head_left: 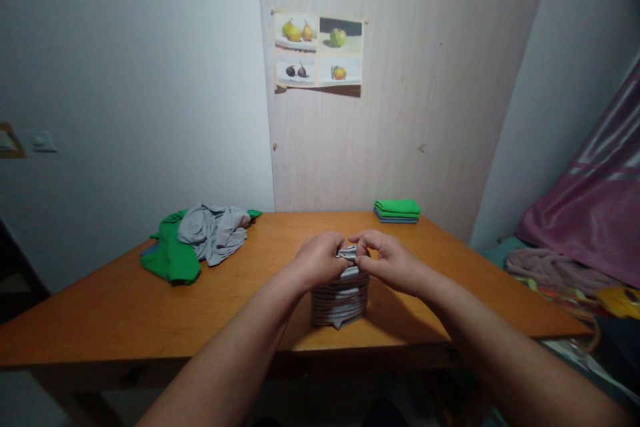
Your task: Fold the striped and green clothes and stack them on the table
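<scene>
Wooden table point(285, 230), striped cloth point(340, 303), grips point(323, 259) point(387, 260) at top

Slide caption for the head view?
Left-hand grip and right-hand grip at the top of a striped cloth bundle on a wooden table; crumpled clothes left, folded stack back right.

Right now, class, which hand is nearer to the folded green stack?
Right. The right hand is at the right side of the striped cloth, in front and left of the green stack; the left hand, at the cloth's left side, is farther away.
</scene>
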Motion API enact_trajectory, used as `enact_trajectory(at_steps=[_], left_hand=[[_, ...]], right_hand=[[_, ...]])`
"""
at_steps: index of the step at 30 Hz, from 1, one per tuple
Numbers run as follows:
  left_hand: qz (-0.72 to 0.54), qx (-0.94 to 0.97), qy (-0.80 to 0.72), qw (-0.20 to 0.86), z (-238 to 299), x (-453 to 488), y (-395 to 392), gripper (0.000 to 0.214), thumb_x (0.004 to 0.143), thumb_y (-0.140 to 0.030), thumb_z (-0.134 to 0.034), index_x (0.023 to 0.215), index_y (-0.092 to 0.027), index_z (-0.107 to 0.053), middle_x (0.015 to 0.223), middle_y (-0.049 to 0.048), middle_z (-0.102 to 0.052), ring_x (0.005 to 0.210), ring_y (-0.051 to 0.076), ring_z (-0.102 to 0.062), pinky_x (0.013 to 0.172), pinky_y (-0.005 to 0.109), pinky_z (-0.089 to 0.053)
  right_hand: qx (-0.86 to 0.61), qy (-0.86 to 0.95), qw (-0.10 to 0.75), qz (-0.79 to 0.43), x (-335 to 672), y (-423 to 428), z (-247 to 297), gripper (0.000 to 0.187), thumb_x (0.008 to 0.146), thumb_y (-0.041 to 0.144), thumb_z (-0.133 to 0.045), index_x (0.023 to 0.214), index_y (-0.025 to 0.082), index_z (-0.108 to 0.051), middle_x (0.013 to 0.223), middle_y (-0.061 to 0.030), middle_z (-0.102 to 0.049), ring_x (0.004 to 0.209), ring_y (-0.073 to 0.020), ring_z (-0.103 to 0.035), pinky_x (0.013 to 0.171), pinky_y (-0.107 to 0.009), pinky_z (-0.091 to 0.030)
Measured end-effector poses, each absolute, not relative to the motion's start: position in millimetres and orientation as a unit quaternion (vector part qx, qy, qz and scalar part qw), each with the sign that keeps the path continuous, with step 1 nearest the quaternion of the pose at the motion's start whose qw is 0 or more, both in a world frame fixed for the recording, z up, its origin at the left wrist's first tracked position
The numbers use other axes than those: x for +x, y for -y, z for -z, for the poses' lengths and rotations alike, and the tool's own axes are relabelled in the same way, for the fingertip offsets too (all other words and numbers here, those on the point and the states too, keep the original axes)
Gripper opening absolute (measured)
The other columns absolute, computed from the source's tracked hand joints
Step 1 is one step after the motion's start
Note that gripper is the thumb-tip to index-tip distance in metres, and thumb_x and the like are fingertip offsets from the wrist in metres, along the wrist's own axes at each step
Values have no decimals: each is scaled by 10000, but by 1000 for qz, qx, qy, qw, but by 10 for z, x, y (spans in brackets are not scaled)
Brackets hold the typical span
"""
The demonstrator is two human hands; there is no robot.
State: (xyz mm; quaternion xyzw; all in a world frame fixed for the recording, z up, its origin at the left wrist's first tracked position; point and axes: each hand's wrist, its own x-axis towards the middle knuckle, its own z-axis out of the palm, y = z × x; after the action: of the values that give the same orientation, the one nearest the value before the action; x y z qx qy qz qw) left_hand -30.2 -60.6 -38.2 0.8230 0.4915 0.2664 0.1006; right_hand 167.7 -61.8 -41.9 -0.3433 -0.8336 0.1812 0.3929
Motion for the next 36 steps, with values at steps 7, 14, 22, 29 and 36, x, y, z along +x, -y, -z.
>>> enact_trajectory(at_steps=[7,14,22,29,36], left_hand=[[-263,828,-486,90,365,-310,632,159,810,-364,-621,813,-206,-611,776,-4,-641,726,168,-574,596,248,-346],[-262,826,-490,92,388,-312,621,156,817,-365,-608,823,-209,-604,801,0,-648,750,172,-583,613,243,-358],[-261,832,-480,92,376,-300,639,177,824,-385,-612,810,-209,-604,786,0,-639,745,173,-580,606,246,-350],[-263,824,-492,98,382,-286,645,185,805,-387,-643,828,-205,-623,807,6,-648,767,181,-586,622,252,-367],[-266,829,-469,149,354,-311,650,212,811,-404,-610,845,-197,-644,774,-6,-636,721,164,-574,569,236,-349]], right_hand=[[-344,837,387,-177,1693,585,397,187,766,242,-668,945,233,-617,1033,-29,-684,999,-221,-612,932,-378,-443],[-317,856,372,-170,1696,597,350,68,810,208,-621,745,220,-606,1066,-65,-685,1146,-247,-585,961,-384,-427],[-332,855,352,-186,1704,580,344,100,787,232,-651,884,230,-674,1004,-36,-708,990,-224,-622,926,-372,-452],[-367,845,349,-172,1682,566,355,44,730,192,-655,748,229,-640,863,-15,-697,869,-207,-610,814,-322,-470],[-388,841,353,-134,1695,553,373,44,763,252,-636,793,221,-627,874,-23,-670,836,-198,-590,775,-313,-442]])
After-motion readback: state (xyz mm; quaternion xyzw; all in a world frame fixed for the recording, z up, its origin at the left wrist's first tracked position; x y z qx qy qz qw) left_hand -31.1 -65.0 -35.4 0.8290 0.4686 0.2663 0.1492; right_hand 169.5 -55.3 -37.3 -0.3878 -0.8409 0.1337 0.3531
